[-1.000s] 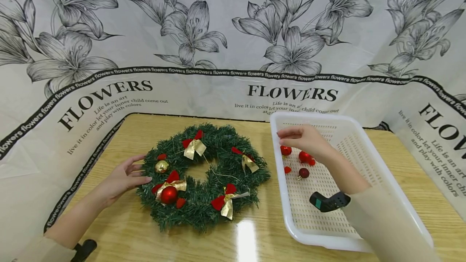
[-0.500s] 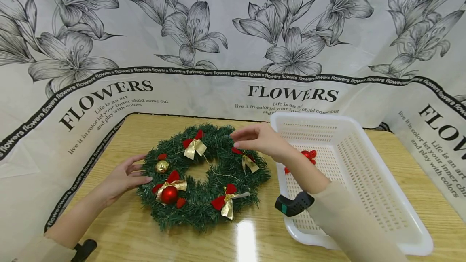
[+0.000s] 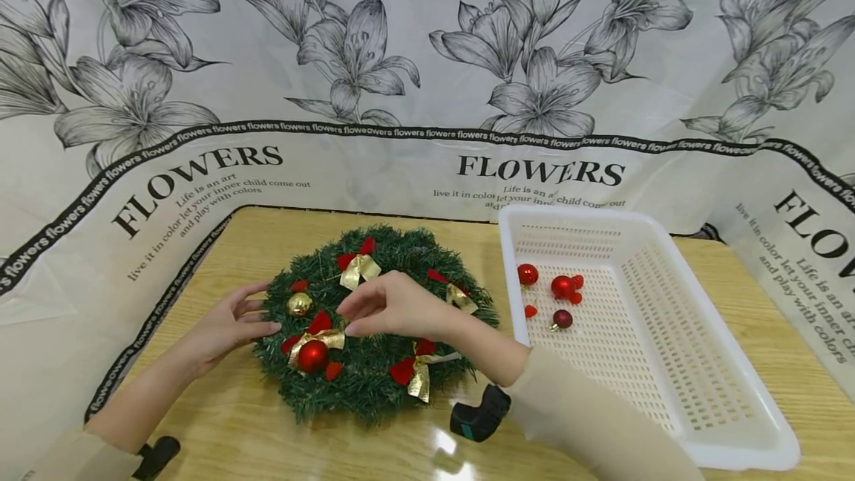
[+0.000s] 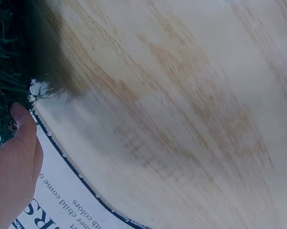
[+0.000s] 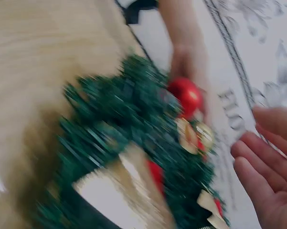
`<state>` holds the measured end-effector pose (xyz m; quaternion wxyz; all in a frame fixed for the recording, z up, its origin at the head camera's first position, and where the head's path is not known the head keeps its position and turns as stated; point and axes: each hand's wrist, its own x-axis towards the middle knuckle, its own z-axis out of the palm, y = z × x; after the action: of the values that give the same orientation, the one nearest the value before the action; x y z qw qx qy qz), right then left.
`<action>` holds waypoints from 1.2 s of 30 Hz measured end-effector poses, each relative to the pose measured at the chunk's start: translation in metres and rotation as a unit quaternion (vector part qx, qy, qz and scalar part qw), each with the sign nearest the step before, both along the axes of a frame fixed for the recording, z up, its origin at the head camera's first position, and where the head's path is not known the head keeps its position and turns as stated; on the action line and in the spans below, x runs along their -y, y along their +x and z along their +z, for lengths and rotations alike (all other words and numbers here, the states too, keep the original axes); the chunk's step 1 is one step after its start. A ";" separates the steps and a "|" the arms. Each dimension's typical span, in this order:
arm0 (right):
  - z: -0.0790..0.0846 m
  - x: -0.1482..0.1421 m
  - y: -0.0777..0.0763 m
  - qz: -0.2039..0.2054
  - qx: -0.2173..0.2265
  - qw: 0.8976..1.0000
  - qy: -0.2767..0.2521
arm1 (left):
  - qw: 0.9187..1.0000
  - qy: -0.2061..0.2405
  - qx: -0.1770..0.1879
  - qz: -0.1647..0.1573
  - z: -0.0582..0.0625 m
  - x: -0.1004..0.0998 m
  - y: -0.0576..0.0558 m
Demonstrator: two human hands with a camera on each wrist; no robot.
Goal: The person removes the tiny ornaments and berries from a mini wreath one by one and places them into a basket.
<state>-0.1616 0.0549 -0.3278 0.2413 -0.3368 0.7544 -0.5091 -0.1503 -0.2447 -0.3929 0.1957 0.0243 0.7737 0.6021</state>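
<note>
A green Christmas wreath (image 3: pixel 374 388) lies on the wooden table, dressed with red and gold bows (image 3: pixel 359 271), a gold ball (image 3: pixel 299 304), a shiny red ball (image 3: pixel 312 355) and a thin bead string. My left hand (image 3: pixel 230 325) rests against the wreath's left edge, thumb on the greenery, fingers loosely bent along the outer side. Over the wreath's middle hovers my right hand (image 3: pixel 401 309), palm down, fingertips near the lower-left bow (image 3: pixel 327 336). In the right wrist view its fingers (image 5: pixel 255 179) are relaxed and apart from the thumb, with nothing visible between them.
To the right stands a white perforated plastic basket (image 3: pixel 728 340). Inside lie a red ball (image 3: pixel 528 274), a red cluster (image 3: pixel 564 287), a small red piece (image 3: pixel 531 311) and a dark red ball (image 3: pixel 563 319). Floral cloth (image 3: pixel 374 177) hangs behind the table.
My right hand has moved left from above the basket, across the wreath's right side, to over its middle. The left hand and wreath have stayed put.
</note>
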 end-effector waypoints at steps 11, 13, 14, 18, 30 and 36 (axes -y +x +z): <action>-0.021 0.025 0.019 -0.041 0.004 0.998 0.046 | 1.000 0.000 -0.002 -0.002 -0.001 -0.001 -0.001; -0.024 0.027 0.021 -0.044 -0.002 0.997 0.057 | 1.000 0.000 -0.002 -0.001 -0.001 -0.001 -0.001; -0.026 0.028 0.022 -0.045 -0.006 0.997 0.062 | 1.000 0.000 -0.001 0.000 -0.001 -0.001 -0.001; -0.033 0.031 0.024 -0.047 -0.029 0.995 0.084 | 1.000 0.000 -0.002 -0.001 -0.002 -0.001 -0.001; -0.035 0.033 0.028 -0.047 -0.097 0.986 0.126 | 1.000 -0.003 0.001 -0.001 -0.002 -0.001 -0.001; -0.036 0.032 0.028 -0.035 -0.123 0.985 0.117 | 1.000 -0.002 0.000 -0.001 -0.002 -0.001 -0.001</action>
<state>-0.1336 0.0226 -0.3639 0.1670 -0.3398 0.8439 -0.3802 -0.1508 -0.2435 -0.3946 0.1968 0.0245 0.7749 0.6002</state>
